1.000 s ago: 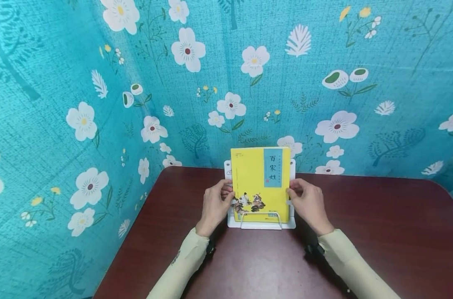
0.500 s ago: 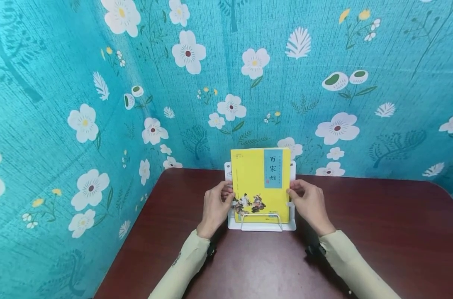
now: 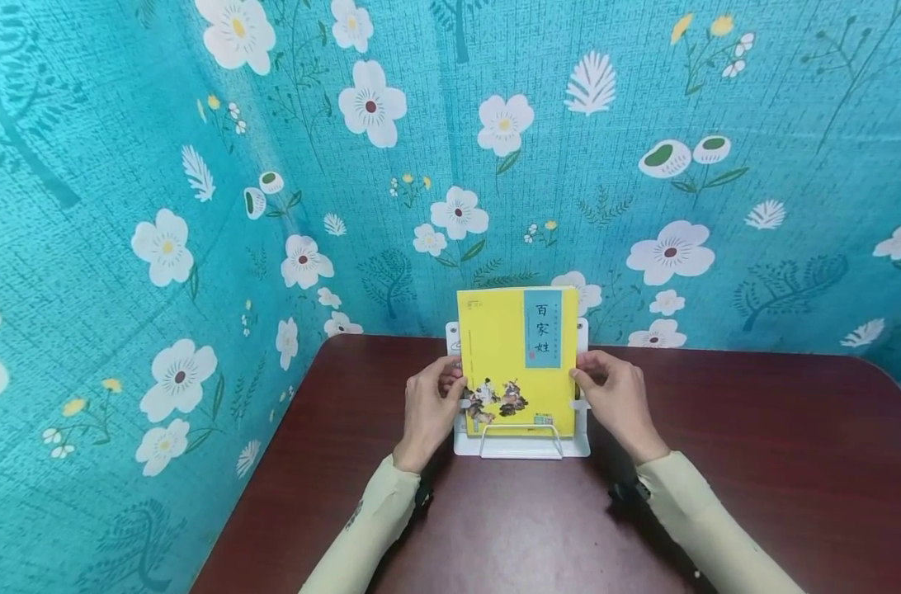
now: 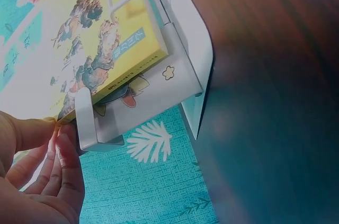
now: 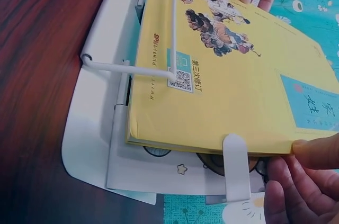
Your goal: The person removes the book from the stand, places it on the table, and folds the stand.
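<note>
A yellow book with a blue title panel leans upright on a white book stand. The stand's wire bar crosses in front of the lower cover. My left hand pinches the book's left edge, thumb on the cover and fingers behind. On the opposite edge, my right hand holds it the same way. A white side clip overlaps the cover close to the left hand; another clip does so by the right hand. Cartoon prints show on the stand's back plate behind the book.
The stand sits on a dark reddish-brown table, toward its back edge. Behind and to the left hangs a teal flowered cloth. A dark wrist strap is on the right wrist.
The book has risen slightly in the stand, its lower edge now higher behind the wire bar. Both hands keep their grip at the sides, and the stand stays in place.
</note>
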{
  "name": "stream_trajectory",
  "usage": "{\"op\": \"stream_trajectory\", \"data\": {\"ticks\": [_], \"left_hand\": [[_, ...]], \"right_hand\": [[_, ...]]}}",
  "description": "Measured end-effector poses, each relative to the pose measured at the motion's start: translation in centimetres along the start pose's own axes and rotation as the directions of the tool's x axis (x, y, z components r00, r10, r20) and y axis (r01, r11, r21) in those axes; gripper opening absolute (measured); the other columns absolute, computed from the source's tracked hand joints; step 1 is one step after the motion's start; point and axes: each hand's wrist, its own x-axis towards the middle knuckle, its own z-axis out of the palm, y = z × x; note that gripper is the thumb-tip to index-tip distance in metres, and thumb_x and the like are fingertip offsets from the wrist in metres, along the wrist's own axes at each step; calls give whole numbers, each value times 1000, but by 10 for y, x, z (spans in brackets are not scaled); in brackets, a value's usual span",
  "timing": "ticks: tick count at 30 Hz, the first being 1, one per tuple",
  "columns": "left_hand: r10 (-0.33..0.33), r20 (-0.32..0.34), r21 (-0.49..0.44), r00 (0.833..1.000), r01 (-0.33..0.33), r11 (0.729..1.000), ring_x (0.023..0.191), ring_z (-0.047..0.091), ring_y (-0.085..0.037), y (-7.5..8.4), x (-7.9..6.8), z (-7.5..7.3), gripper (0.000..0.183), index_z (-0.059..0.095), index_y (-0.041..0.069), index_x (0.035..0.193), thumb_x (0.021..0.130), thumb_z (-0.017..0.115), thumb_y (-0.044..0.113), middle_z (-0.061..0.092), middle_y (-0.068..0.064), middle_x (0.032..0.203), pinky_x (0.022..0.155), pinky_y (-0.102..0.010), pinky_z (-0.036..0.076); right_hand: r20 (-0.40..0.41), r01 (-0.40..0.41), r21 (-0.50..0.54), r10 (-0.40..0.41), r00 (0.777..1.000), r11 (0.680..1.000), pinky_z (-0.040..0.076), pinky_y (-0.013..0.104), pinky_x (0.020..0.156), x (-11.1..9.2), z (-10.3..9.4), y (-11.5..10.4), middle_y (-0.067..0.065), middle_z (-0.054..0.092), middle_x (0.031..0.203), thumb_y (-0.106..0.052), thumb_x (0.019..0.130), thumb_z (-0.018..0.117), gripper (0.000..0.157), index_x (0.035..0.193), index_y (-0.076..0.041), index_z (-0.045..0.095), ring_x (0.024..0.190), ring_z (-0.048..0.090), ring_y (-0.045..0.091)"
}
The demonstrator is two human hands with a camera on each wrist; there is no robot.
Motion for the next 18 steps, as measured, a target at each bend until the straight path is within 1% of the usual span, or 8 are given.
{"op": "stream_trajectory", "data": {"ticks": [4, 10, 18], "left_hand": [[5, -11, -6, 1000, -5, 1000, 81, 71, -12, 1, 3, 0, 30, 74, 5, 122, 92, 77, 3, 77, -7, 95, 70, -22, 58], [20, -36, -11, 999, -20, 1000, 80, 71, -13, 1, 9, 1, 31, 74, 7, 122, 91, 78, 3, 78, -7, 95, 70, -23, 59], [16, -36, -15, 999, -17, 1000, 81, 70, -13, 4, 10, 0, 33, 74, 8, 124, 92, 78, 4, 77, -7, 97, 72, -24, 59]], "right_hand": [[-4, 8, 13, -8, 1000, 1000, 49, 15, 72, 3, -2, -1, 19, 79, 104, -9, 96, 72, 20, 113, 2, 74, 89, 71, 29], [-15, 14, 31, -14, 1000, 999, 46, 8, 73, 6, -3, -4, 20, 79, 107, -9, 97, 72, 23, 117, 2, 74, 90, 72, 30], [-21, 24, 39, -23, 1000, 999, 47, 12, 73, 9, -5, -6, 20, 79, 107, -8, 96, 72, 22, 116, 2, 74, 90, 72, 31]]}}
